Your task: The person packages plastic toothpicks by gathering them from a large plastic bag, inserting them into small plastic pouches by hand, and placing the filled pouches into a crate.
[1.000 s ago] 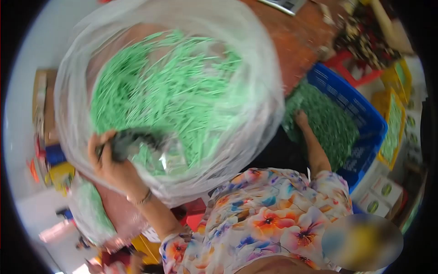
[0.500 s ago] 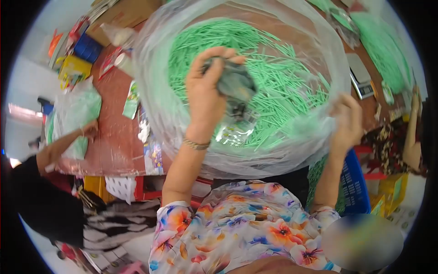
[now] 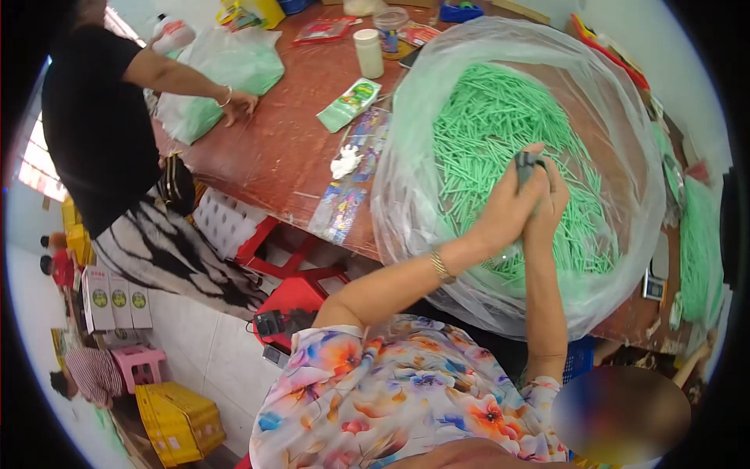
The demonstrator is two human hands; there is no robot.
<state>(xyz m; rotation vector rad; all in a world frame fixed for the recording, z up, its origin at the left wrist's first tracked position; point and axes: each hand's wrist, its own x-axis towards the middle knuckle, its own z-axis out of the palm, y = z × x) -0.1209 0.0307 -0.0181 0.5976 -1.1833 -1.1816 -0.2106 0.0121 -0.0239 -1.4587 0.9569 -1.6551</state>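
Grey-black bundle (image 3: 526, 166) now sits gripped between both hands (image 3: 508, 209), the right (image 3: 551, 202) off the bag's rim (image 3: 410, 156), bare counter (image 3: 285, 168) stretching leftward.

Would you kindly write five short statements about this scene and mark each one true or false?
1. The left hand and right hand are together above the green sticks. True.
2. A dark grey item shows at the hands. True.
3. The gold-coloured bracelet is on the right wrist. False: it is on the left wrist.
4. The pale jar stands inside the clear plastic bag. False: it stands on the table, outside the bag.
5. A green-and-white packet lies on the table. True.
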